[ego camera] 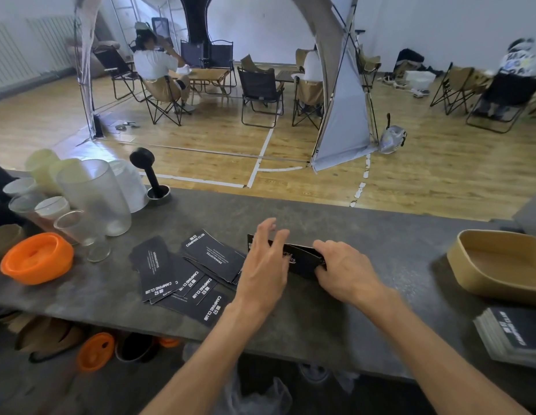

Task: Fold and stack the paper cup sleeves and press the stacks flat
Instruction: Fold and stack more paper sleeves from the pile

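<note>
Several black paper cup sleeves [183,277] printed "CAMPING CLUB" lie fanned out on the dark counter [380,235], left of my hands. My right hand [341,265] grips one black sleeve [299,254] by its right end. My left hand [265,265] hovers over that sleeve's left part with fingers spread and lifted, touching or just above it. A neat stack of flat sleeves [512,333] sits at the counter's near right edge.
A tan oval tray [497,265] stands at the right. At the left are an orange lid [36,259], frosted plastic cups [93,199] and a black tamper [150,175]. Beyond the counter are folding chairs, a tent and seated people.
</note>
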Action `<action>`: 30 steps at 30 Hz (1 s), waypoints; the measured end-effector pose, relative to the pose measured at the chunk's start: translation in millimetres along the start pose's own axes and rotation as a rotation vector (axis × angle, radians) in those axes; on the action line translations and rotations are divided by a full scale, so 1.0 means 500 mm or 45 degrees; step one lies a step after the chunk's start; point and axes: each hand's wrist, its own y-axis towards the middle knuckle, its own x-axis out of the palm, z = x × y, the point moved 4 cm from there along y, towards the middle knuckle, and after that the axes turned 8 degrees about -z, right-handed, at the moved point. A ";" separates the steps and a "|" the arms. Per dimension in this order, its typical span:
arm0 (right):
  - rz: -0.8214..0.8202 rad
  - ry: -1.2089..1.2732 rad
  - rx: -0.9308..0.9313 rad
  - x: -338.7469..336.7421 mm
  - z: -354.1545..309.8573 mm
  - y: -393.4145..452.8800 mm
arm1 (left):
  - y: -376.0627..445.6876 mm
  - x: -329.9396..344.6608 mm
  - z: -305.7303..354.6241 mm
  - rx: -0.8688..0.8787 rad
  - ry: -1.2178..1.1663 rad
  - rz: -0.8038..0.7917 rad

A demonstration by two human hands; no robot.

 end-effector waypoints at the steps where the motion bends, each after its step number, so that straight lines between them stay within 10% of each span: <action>1: -0.006 -0.001 -0.003 0.001 0.000 0.001 | -0.001 0.000 -0.011 -0.056 0.074 0.037; 7: -0.017 0.002 -0.026 0.002 0.000 0.000 | -0.008 0.008 -0.035 -0.407 -0.106 0.030; 24: 0.035 -0.032 0.014 -0.001 0.023 0.015 | -0.004 0.025 0.005 -0.162 -0.254 0.009; 30: 0.061 -0.024 0.014 0.000 0.025 0.018 | -0.041 -0.058 -0.111 -0.590 0.006 -0.044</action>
